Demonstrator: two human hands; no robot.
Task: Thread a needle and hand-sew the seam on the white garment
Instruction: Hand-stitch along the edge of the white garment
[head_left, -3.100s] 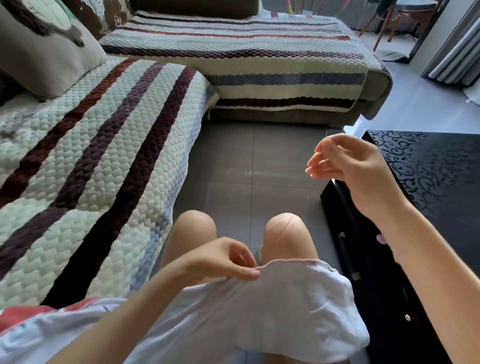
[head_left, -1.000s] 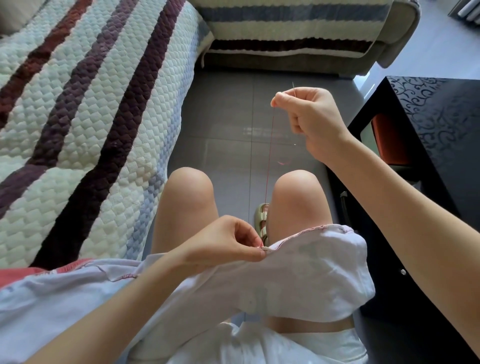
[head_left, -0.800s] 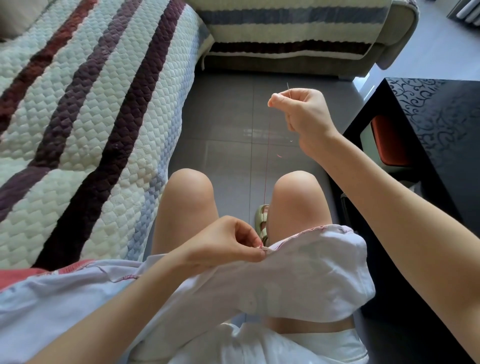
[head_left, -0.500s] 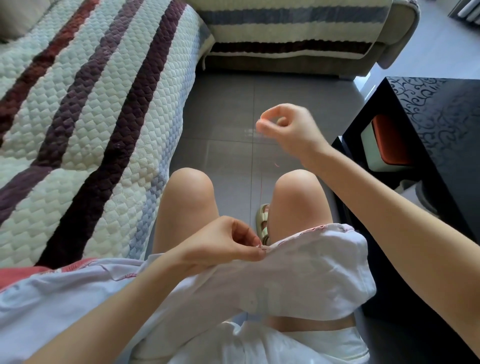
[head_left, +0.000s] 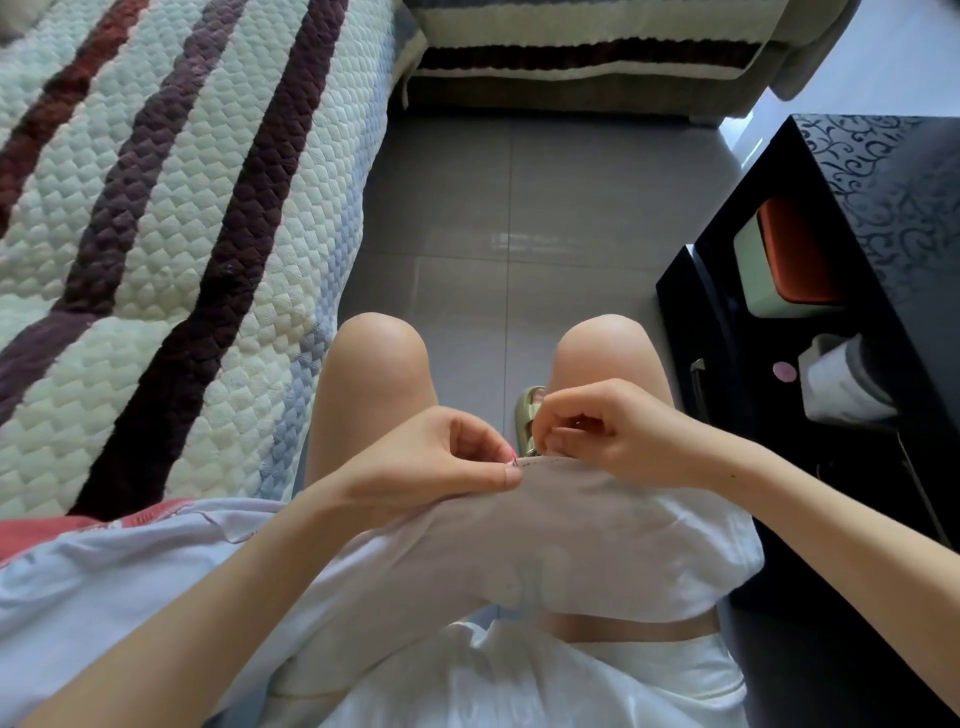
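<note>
Two sets of fingers (head_left: 506, 475) clamped on the far hem of the white garment (head_left: 597, 545), left hand (head_left: 426, 462) by a pink thread (head_left: 513, 458), right hand (head_left: 618, 436) just beside, needle too small to see, garment draped over the lap (head_left: 363, 405), black desk (head_left: 883, 208) right of it.

A quilted sofa cover (head_left: 182, 234) in cream with maroon, dark purple and pale blue stripes fills the left side. A second sofa section (head_left: 571, 52) with the same striped cover runs across the top. Grey floor tiles (head_left: 519, 208) lie between them. On the right stands a glossy black table (head_left: 883, 171) with a scroll pattern on its top. In its open shelf sits a pale green box with an orange inside (head_left: 779, 260), and lower down a white roll (head_left: 841, 384) beside a round pink sticker (head_left: 783, 371). Two bare knees (head_left: 379, 343) point forward, with a light green sandal (head_left: 527, 415) on the floor between them.
</note>
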